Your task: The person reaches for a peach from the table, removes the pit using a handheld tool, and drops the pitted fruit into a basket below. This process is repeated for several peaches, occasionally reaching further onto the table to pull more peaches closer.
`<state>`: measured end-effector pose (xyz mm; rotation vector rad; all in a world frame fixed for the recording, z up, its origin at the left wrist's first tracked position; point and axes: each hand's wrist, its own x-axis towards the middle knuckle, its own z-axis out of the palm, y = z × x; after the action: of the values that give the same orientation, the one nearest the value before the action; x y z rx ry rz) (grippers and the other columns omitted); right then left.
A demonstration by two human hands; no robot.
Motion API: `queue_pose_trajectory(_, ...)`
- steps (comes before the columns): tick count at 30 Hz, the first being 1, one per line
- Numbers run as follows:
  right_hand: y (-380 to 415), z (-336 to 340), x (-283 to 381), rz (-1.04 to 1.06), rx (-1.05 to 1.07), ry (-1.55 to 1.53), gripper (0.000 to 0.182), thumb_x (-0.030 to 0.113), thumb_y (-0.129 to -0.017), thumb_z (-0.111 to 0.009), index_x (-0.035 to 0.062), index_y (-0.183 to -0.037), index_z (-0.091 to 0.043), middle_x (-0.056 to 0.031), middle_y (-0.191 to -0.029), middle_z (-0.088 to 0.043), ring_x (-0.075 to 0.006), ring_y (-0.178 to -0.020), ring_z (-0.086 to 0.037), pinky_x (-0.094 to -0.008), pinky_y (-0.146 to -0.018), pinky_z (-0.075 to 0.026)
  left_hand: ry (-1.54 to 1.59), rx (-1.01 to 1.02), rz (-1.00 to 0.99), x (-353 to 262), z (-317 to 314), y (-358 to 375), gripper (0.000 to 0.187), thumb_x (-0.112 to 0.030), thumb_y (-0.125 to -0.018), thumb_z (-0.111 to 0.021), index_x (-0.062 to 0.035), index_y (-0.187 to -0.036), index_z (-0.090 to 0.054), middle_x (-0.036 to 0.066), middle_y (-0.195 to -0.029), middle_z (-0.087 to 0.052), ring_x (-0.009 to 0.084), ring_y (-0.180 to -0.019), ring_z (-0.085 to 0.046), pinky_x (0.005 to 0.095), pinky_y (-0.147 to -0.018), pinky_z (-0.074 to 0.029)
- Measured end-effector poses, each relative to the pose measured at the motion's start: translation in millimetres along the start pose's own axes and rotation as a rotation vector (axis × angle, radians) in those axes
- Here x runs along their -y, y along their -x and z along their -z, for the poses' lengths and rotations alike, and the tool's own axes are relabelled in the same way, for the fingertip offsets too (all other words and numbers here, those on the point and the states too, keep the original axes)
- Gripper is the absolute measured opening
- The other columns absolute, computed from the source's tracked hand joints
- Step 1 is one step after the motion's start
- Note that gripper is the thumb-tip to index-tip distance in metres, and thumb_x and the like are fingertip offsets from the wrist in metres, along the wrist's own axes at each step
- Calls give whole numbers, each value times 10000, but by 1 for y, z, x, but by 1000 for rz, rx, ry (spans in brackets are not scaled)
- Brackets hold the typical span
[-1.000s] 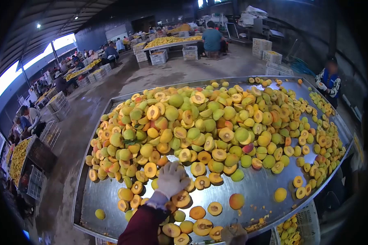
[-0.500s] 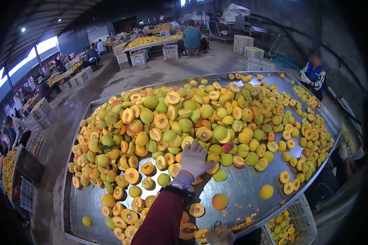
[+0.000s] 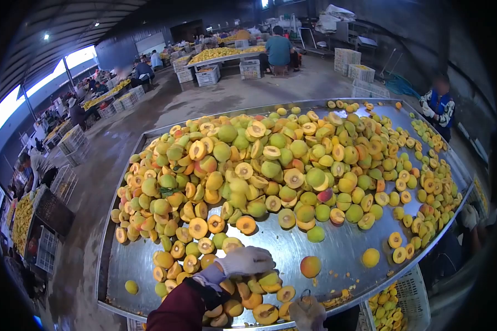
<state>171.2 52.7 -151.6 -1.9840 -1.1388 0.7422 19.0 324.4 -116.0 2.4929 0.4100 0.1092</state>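
A large heap of yellow-green peaches, many cut in half with the cut side showing, lies on a metal-topped table. My left hand, in a pale glove below a maroon sleeve, curves over a cluster of peach halves near the front edge. Its fingers point right and rest against the fruit without gripping one. My right hand, also gloved, is at the bottom edge, closed around a small tool with a thin metal loop. The tool's lower part is hidden.
A white crate of peaches stands below the table's right front. At the right edge is another person's gloved hand. Another person stands beyond the far right corner. Farther back, people sit at fruit-covered tables among stacked crates.
My left hand has moved from the heap down toward the front edge, drawing peaches with it and baring metal behind. My right hand shows slightly more. The view has shifted left.
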Motion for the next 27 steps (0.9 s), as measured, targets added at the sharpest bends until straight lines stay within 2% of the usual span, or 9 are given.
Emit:
queue_pose_trajectory(2, 0, -35, -54, 19, -75, -1026, 272, 311, -860, -665, 102, -1034, -646, -91, -941, -637, -277, -780, -614, -399, -640, -488, 298, -45, 485, -21, 45, -3, 330, -350, -915, -592, -111, -1131, -661, 54, -1170, -646, 272, -1078, -599, 366, -929, -485)
queue_pose_trajectory(4, 4, -40, -66, -80, -57, -1037, 270, 271, -836, -681, 101, -1045, -660, -92, -927, -644, -279, -756, -616, -399, -623, -486, -105, -608, 258, 33, 43, -6, 391, -389, -900, -600, -120, -1181, -643, 121, -1198, -629, 306, -1127, -578, 372, -961, -463)
queue_pose_trajectory(6, 0, -31, -58, -175, -34, -1040, 278, 231, -813, -698, 100, -1057, -674, -93, -914, -651, -281, -731, -619, -399, -606, -485, -328, -636, 473, 55, 45, -5, 452, -428, -894, -592, -130, -1232, -608, 144, -1264, -583, 324, -1170, -545, 384, -993, -438)
queue_pose_trajectory(8, -5, -6, -27, 618, -227, 316, 227, 187, -792, -691, 106, -1003, -702, -98, -947, -651, -261, -773, -627, -375, -624, -491, -556, -647, 687, 66, 45, 0, 514, -468, -889, -583, -140, -1284, -573, 167, -1331, -537, 342, -1214, -512, 396, -1025, -413)
queue_pose_trajectory(10, -3, -10, -31, 569, -248, 273, 215, 171, -775, -691, 101, -977, -706, -94, -932, -653, -260, -768, -626, -376, -616, -489, -81, -444, 737, 70, 36, 10, 624, -530, -882, -563, -149, -1372, -494, 189, -1432, -433, 369, -1287, -440, 408, -1078, -359)
queue_pose_trajectory(13, 1, -16, -38, 492, -253, 69, 205, 161, -759, -693, 87, -950, -707, -93, -915, -656, -262, -761, -626, -379, -605, -487, -73, -178, 613, 45, 28, 44, 615, -534, -891, -564, -167, -1380, -505, 207, -1429, -432, 362, -1328, -411, 405, -1092, -347)
queue_pose_trajectory(17, -2, -17, -54, 604, -230, 264, 204, 127, -776, -669, 54, -964, -694, -118, -931, -660, -281, -811, -634, -375, -648, -507, -31, -361, 541, 38, 50, 72, 532, -496, -880, -590, -152, -1284, -598, 169, -1335, -527, 352, -1232, -490, 401, -1046, -389)
queue_pose_trajectory(19, -4, -17, -62, 658, -215, 250, 200, 117, -791, -658, 44, -975, -690, -137, -941, -656, -297, -838, -633, -373, -675, -515, -466, -722, 728, 45, 47, 83, 489, -502, -864, -588, -142, -1189, -644, 155, -1165, -625, 343, -1133, -550, 412, -1001, -397)
queue_pose_trajectory(27, -8, 2, -40, 801, -199, 359, 366, 76, -855, -616, 63, -1220, -632, -183, -1192, -610, -368, -1070, -581, -449, -943, -454, 236, -390, 906, 3, 43, 119, 635, -558, -889, -520, -127, -1354, -505, 182, -1209, -627, 351, -1079, -610, 406, -937, -458)
